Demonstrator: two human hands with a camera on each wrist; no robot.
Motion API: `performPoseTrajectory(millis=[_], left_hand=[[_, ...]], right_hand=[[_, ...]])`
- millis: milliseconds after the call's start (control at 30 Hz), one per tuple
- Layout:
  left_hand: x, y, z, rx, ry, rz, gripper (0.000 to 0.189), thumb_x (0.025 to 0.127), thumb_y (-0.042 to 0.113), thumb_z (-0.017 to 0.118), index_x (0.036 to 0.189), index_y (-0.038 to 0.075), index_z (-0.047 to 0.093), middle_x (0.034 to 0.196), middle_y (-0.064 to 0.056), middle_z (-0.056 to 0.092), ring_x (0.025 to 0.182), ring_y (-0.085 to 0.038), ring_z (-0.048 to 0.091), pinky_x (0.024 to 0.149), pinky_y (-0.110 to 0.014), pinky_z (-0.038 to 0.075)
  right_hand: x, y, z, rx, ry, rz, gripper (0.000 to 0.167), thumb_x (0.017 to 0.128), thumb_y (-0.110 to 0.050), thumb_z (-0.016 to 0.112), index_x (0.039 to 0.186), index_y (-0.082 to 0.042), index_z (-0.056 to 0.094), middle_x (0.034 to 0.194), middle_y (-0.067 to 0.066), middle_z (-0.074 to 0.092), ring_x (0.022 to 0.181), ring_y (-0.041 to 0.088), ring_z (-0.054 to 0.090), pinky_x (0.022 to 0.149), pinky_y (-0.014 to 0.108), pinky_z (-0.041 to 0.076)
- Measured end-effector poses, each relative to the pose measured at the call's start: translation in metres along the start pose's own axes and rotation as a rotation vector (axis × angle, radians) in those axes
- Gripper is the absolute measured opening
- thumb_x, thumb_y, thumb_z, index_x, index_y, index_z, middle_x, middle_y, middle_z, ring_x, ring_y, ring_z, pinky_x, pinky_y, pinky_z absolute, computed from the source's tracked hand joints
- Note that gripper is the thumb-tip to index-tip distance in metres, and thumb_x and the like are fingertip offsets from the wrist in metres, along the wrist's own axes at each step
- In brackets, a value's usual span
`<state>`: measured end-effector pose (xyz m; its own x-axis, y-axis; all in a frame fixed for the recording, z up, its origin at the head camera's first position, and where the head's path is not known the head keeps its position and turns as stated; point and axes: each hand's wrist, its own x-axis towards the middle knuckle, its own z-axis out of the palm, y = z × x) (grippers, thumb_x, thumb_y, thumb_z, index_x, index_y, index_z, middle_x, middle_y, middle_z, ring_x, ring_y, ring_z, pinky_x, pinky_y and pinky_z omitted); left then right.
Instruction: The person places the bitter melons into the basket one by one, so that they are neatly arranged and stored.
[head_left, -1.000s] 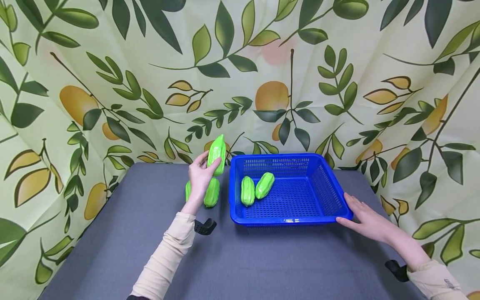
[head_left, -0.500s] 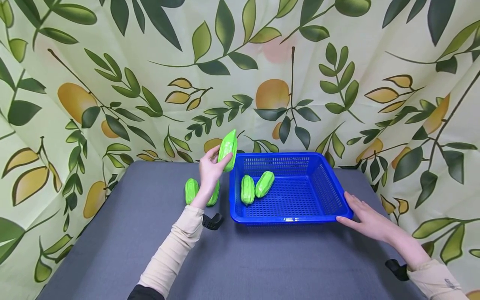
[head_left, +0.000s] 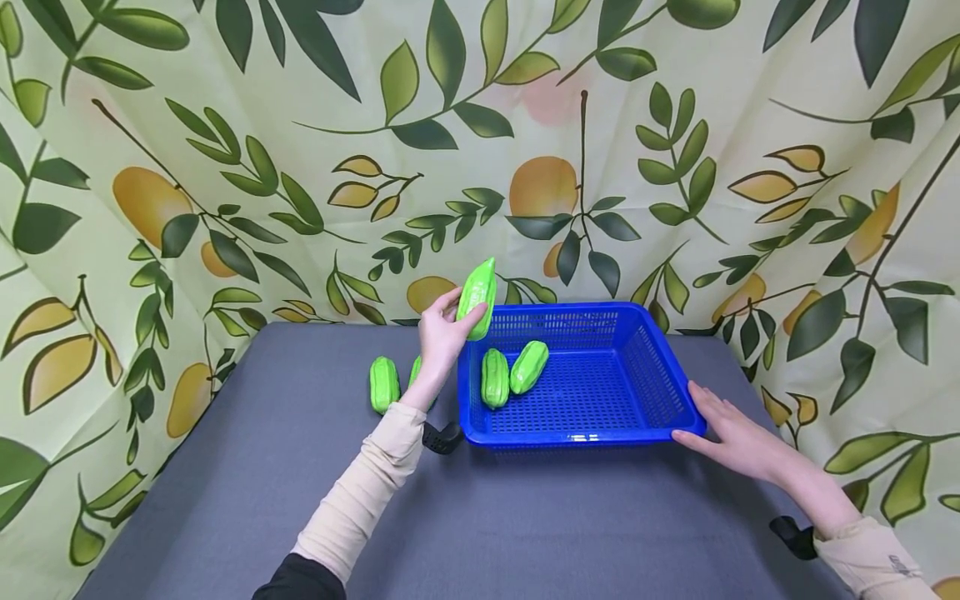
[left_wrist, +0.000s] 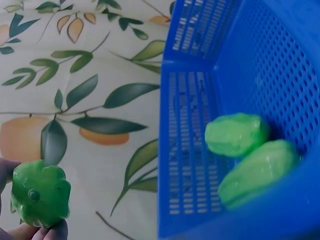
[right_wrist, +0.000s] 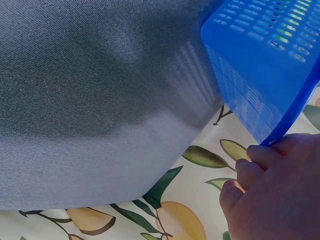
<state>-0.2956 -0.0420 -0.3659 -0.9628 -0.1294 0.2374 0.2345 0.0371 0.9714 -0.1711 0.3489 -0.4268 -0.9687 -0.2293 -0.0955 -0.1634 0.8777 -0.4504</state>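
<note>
My left hand [head_left: 442, 333] grips a glossy, ribbed green fruit [head_left: 477, 300] with a pointed tip, held upright between thumb and fingers. In the head view it overlaps the back left corner of a blue perforated plastic basket [head_left: 585, 437]. The lobed end of this fruit [left_wrist: 42, 192] faces the left wrist camera, left of the basket wall [left_wrist: 190, 150]. Two similar green fruits [head_left: 495, 379] [head_left: 529, 367] lie inside the basket at its left. My right hand [head_left: 738, 437] rests at the basket's front right corner, fingers extended along the outside and thumb at the front rim.
Two more green fruits lie on the grey table left of the basket: one in plain sight [head_left: 384, 385], the other [head_left: 415, 369] partly hidden behind my left hand and wrist. A leaf-printed cloth [head_left: 247, 208] hangs behind the grey table [head_left: 570, 517].
My left hand has moved right with the green fruit, from above the table to the basket's back left corner. My right hand, the basket and the fruits in it have stayed put.
</note>
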Motion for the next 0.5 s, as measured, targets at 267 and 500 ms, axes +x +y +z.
performPoseTrajectory(millis=[267,500], left_hand=[[0.000,-0.001,0.016,0.039,-0.036,0.004,0.051,0.079,0.009,0.075,0.124,-0.005,0.058,0.126,-0.022,0.060,0.118,-0.030,0.059,0.095,-0.033,0.051],[0.003,0.000,0.021,0.101,-0.076,0.007,0.051,0.078,0.014,0.076,0.125,-0.001,0.059,0.123,-0.020,0.062,0.114,-0.029,0.062,0.090,-0.033,0.054]], right_hand=[[0.000,0.001,-0.001,-0.007,-0.005,0.005,0.095,0.091,-0.051,0.055,0.149,0.006,0.008,0.152,0.035,0.012,0.138,0.055,0.012,0.110,0.068,0.010],[0.000,0.000,0.000,-0.003,-0.001,0.003,0.094,0.091,-0.051,0.055,0.149,0.006,0.008,0.152,0.035,0.012,0.138,0.055,0.012,0.111,0.068,0.010]])
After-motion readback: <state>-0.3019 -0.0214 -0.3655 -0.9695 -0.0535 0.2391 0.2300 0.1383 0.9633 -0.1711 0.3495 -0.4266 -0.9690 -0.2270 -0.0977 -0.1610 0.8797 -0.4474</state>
